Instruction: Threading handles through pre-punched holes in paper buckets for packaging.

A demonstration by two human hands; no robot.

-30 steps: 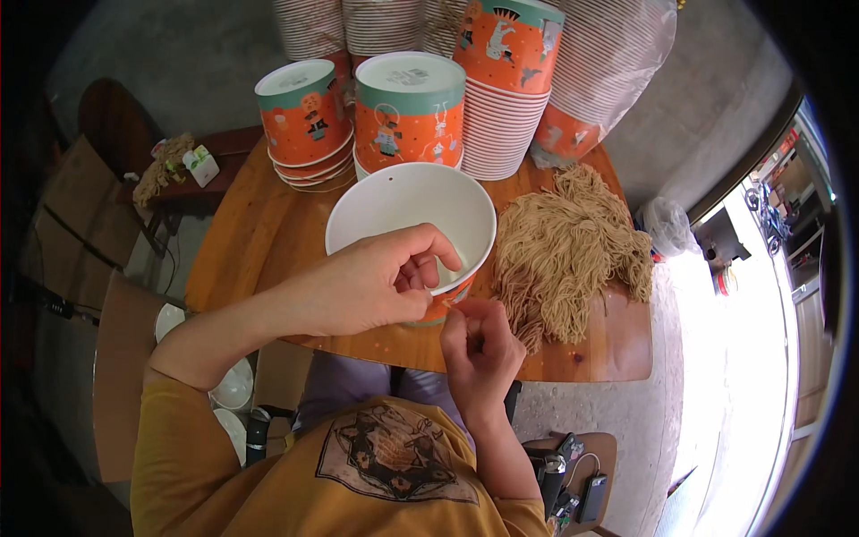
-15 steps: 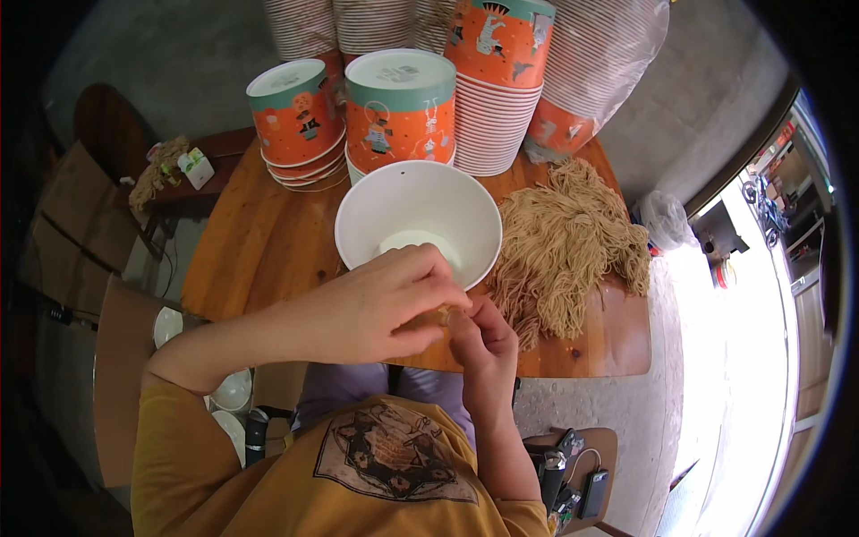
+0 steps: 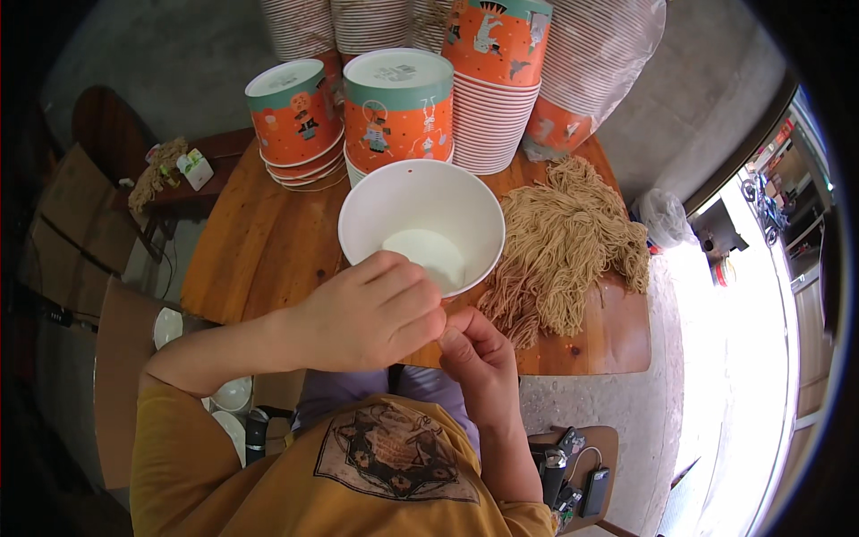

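Observation:
My left hand [image 3: 371,313] is closed, its fingers curled in front of the near rim of a white paper bucket [image 3: 380,201]. Against its fingertips my right hand [image 3: 481,347] is pinched, thumb on forefinger. Whatever the two hands have between them is hidden behind the fingers and too small to name. The bucket stands on the wooden table with its mouth toward me, and a small hole shows near its far rim. To its right lies a big heap of tan cords [image 3: 568,246], close to my right hand.
Behind the bucket stand upturned orange-and-green buckets [image 3: 398,121] and a tall nested stack [image 3: 492,112]. Plastic wrap covers another stack [image 3: 595,63]. Left of me an open cardboard box [image 3: 121,385] holds white bowl-like pieces. A power bank [image 3: 594,492] lies on a stool at lower right.
The fingers of my left hand have curled in, and a small tan bit seen between the hands is now covered. The bucket appears shifted very slightly to the right.

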